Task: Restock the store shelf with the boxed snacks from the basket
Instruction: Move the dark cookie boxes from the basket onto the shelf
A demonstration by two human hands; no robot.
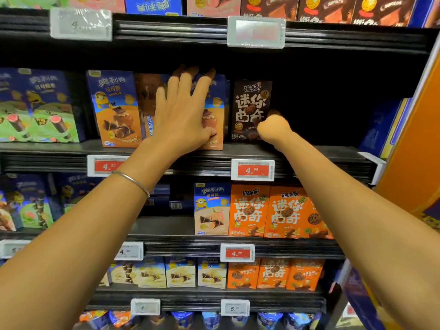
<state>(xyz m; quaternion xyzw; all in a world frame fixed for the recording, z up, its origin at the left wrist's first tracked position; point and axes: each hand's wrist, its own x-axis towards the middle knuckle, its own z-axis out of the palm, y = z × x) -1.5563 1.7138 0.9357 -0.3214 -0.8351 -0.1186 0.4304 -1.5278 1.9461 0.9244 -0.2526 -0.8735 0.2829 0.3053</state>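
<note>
My left hand (183, 115) lies flat with spread fingers on the front of a blue and orange snack box (217, 106), which stands upright on the black shelf (309, 158) at chest height. Just to its right stands a dark brown cookie box (250, 101). My right hand (271, 127) has its fingers curled at that box's lower right corner and grips its edge. The basket is out of view.
More blue and orange boxes (114, 108) and green boxes (40, 110) fill the shelf to the left. A dark gap (328, 110) lies right of the brown box. Orange cookie boxes (281, 210) stand one shelf down. An orange side panel (414, 144) bounds the right.
</note>
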